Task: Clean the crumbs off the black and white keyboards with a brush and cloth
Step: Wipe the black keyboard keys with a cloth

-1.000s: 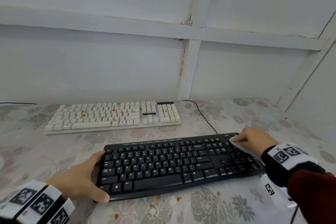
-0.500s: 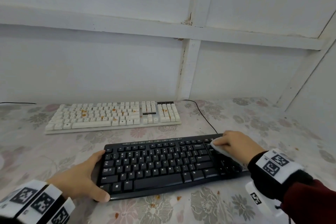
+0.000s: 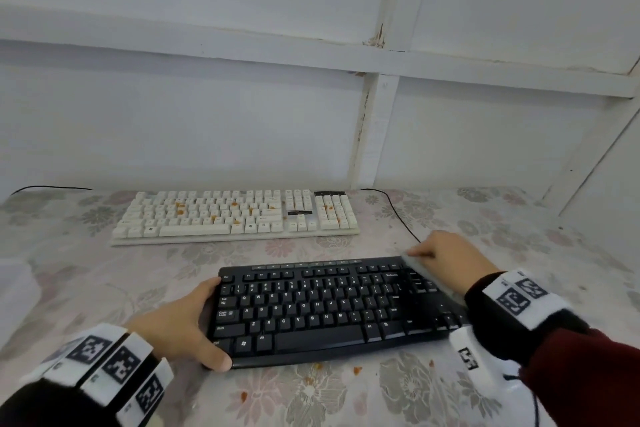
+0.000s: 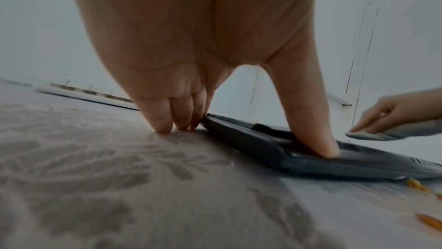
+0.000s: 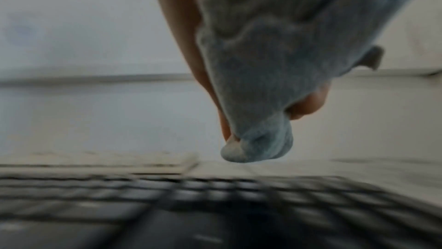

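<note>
pale blue folded cloth (image 3: 420, 265) sits pinched in the right hand (image 3: 450, 258) over the far right keys of the flat black keyboard (image 3: 322, 305) on the floral-covered counter (image 3: 86, 274). left hand (image 3: 176, 322) clasps that keyboard's left end, thumb on its front corner. crumb-speckled white keyboard (image 3: 235, 215) lies behind it.

The right hand (image 3: 450, 258) has carried the pale blue cloth (image 3: 420, 265) leftward along the back of the black keyboard (image 3: 329, 308). 1 s ago it sat over the number pad at the far right corner; half a second ago it was over the keys beside that; now the cloth's tip lies at the top edge, left of the navigation keys.
</note>
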`<action>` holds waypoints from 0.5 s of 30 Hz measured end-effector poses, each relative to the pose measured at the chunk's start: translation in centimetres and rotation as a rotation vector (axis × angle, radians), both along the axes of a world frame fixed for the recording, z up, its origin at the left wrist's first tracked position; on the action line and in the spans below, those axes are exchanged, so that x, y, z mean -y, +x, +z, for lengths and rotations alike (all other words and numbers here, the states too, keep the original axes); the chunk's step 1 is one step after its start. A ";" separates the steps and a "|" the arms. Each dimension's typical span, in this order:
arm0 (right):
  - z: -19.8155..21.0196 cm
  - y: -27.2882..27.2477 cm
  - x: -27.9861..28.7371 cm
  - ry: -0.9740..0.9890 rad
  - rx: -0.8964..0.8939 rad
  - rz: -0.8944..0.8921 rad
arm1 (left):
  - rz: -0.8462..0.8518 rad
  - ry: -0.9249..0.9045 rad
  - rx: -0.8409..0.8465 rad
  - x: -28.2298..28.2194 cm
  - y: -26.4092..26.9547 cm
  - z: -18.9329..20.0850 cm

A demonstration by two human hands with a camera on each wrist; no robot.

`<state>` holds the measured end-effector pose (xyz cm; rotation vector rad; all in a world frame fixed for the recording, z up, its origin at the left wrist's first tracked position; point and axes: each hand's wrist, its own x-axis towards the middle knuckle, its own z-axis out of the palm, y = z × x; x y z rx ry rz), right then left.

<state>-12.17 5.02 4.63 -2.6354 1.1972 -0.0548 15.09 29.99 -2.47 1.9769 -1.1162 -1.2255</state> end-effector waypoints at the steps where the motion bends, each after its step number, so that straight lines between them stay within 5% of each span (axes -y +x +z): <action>1: 0.1 1.8 -2.0 0.029 0.017 0.080 | -0.001 0.014 0.021 0.0 -0.1 0.1; 8: -2.2 13.8 -12.0 0.076 0.009 0.495 | 0.009 0.060 0.063 -0.1 -0.3 0.8; 15: -4.3 17.4 -15.4 0.012 -0.057 0.513 | 0.020 0.080 0.161 0.2 -1.0 1.6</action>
